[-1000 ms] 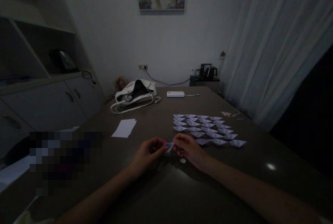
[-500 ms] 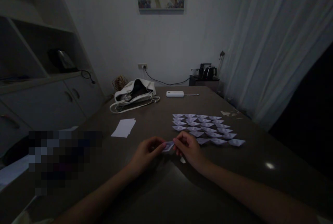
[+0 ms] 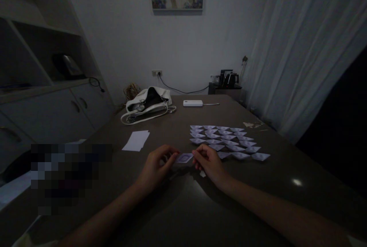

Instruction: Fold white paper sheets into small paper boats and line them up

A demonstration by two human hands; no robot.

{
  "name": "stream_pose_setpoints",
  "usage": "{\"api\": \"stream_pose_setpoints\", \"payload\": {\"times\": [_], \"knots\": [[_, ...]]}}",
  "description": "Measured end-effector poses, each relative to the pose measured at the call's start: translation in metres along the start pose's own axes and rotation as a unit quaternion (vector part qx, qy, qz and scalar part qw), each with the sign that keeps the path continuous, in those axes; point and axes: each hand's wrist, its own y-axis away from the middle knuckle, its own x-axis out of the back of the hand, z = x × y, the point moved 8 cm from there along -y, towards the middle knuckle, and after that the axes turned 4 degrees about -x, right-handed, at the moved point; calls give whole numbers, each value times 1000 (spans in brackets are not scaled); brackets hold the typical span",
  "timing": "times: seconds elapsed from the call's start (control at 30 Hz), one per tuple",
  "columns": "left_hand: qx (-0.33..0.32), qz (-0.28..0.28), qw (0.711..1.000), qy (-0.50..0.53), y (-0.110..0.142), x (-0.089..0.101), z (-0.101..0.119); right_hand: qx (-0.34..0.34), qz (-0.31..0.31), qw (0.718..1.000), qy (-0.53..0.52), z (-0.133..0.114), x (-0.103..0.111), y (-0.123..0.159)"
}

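A small folded paper boat (image 3: 184, 158) is held just above the table between my two hands. My left hand (image 3: 157, 164) pinches its left end between thumb and fingers. At the other end, my right hand (image 3: 208, 162) has the tip between thumb and forefinger. Beyond my right hand, several white paper boats (image 3: 228, 143) sit in rows on the table. A small white scrap of paper (image 3: 202, 173) shows beneath the right fingers. Farther left lies a small stack of white paper sheets (image 3: 136, 140).
The brown table (image 3: 183, 208) carries an open white handbag (image 3: 149, 103) at the far left. A white power bank (image 3: 193, 103) with a short cable lies at the back. Torn bits (image 3: 252, 125) are near the right edge. A kettle (image 3: 231, 80) stands behind the table.
My left hand has moved a little left, away from the right hand. The paper boat between them now looks longer and more spread out. My right hand has barely moved.
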Motion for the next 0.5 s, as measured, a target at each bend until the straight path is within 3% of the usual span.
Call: {"api": "stream_pose_setpoints", "payload": {"times": [0.17, 0.5], "knots": [[-41, -34, 997, -55, 0, -3, 4, -14, 9, 1000, -19, 5, 2, -2], [-58, -23, 996, -67, 0, -2, 4, -15, 16, 999, -25, 6, 4, -3]]}}
